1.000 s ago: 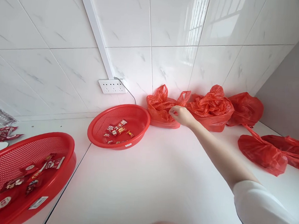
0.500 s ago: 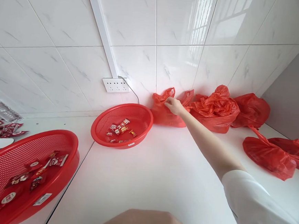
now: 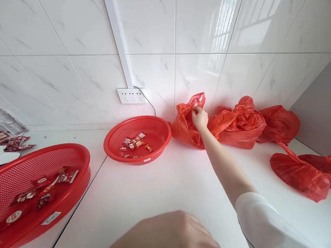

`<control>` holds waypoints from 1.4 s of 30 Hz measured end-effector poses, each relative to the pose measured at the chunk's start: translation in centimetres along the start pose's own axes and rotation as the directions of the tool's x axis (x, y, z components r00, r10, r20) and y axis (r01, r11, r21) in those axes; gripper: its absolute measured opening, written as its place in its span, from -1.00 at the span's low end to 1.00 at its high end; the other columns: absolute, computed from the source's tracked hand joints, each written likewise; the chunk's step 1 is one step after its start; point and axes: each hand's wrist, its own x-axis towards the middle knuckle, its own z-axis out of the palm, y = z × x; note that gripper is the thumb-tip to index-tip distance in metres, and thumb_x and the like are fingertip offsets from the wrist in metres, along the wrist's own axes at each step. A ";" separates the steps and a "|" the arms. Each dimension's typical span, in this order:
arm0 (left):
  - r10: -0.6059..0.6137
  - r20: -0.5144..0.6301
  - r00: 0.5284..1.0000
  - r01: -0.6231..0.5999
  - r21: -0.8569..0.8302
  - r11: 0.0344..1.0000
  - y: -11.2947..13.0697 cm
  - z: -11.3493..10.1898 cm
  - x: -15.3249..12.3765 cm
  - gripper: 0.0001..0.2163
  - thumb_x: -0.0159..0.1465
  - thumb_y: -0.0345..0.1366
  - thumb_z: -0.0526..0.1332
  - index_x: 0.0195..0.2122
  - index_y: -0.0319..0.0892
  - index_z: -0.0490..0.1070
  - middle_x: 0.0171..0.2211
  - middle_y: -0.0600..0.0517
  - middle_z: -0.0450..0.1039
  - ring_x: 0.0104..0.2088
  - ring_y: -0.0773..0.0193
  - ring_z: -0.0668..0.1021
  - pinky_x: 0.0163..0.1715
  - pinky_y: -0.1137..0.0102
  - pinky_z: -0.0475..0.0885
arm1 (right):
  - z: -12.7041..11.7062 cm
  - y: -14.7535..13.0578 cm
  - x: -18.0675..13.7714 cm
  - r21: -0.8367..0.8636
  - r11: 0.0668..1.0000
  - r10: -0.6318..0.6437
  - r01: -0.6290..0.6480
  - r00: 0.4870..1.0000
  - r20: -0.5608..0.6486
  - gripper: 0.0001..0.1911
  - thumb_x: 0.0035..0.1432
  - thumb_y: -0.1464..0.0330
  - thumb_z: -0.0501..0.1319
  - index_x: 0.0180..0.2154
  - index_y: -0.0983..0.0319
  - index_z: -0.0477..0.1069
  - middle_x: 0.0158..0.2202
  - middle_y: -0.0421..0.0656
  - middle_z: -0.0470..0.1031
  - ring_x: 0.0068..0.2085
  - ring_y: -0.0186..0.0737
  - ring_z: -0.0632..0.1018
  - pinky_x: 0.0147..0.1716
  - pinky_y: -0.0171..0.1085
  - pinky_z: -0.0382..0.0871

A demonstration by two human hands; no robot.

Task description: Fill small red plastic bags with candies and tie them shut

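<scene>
- The right hand (image 3: 199, 118) reaches far across the white worktop (image 3: 163, 185) to its back edge; its grip is pinched on the crumpled red plastic bag (image 3: 186, 125) that stands against the tiled wall, the fingers holding the plastic just below the bag's raised loop handle
- That red plastic bag sits at the worktop's back edge, just beside the small round red mesh basket (image 3: 138, 138) on its left and touching the larger knotted red plastic bag (image 3: 241, 124) on its right
- The left hand (image 3: 173, 239) fills the bottom edge of the view, close to the camera and blurred; whether its grip is apart or together I cannot tell; nothing shows in it
- The small basket holds a scatter of little red and white wrapped packets (image 3: 135, 142)
- A big round red mesh basket (image 3: 14, 188) lies at the worktop's left front, with more red packets inside
- Further red plastic bags rest in the back right corner (image 3: 280, 123) and flat along the right edge (image 3: 300, 174)
- A white wall socket strip (image 3: 131, 96) sits on the tiles above the small basket; a thin cable runs from it
</scene>
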 end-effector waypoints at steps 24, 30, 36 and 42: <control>-0.546 -0.637 0.544 0.825 0.287 0.487 -23.9 -6.4 10.9 -0.50 0.23 -0.30 0.27 0.16 -0.35 0.23 0.23 -0.40 0.21 0.29 -0.15 0.22 0.24 -0.08 0.08 | -2.4 0.0 -0.6 0.225 0.947 -0.248 0.229 0.967 0.059 -0.79 0.20 0.32 0.10 -0.33 0.29 0.45 -0.25 -0.03 0.52 -0.21 -0.11 0.52 -0.16 -0.19 0.37; -0.488 -0.673 0.556 0.772 0.199 0.604 -23.3 -8.0 11.1 -0.59 0.23 -0.30 0.25 0.10 -0.24 0.32 0.28 -0.30 0.19 0.29 -0.11 0.25 0.20 0.00 0.20 | -9.9 -1.0 -4.6 0.340 0.833 -0.182 0.436 0.797 -0.576 -0.85 0.20 0.25 0.13 -0.28 0.21 0.30 -0.31 -0.15 0.42 -0.30 -0.21 0.45 -0.27 -0.23 0.35; -0.322 -0.842 0.434 0.650 0.046 0.758 -17.6 -7.7 4.4 -0.74 0.35 -0.41 -0.03 0.00 -0.17 0.31 -0.02 -0.11 0.46 -0.09 0.22 0.56 -0.09 0.29 0.46 | -9.4 2.5 -14.3 0.065 0.609 -0.693 0.790 0.570 -0.441 -0.80 0.12 0.51 0.18 -0.21 0.15 0.35 -0.08 -0.06 0.52 -0.01 -0.05 0.50 -0.06 -0.06 0.38; -0.029 -0.835 0.550 0.202 0.100 0.974 -8.6 -3.2 0.4 -0.90 0.28 -0.40 0.11 -0.31 -0.16 0.41 -0.30 0.01 0.46 -0.25 0.26 0.52 -0.19 0.36 0.43 | -4.6 7.3 -21.6 0.215 0.641 -0.767 0.737 0.601 0.226 -0.76 0.19 0.32 0.24 -0.10 0.23 0.43 0.19 0.06 0.37 0.35 0.08 0.17 0.30 0.22 -0.03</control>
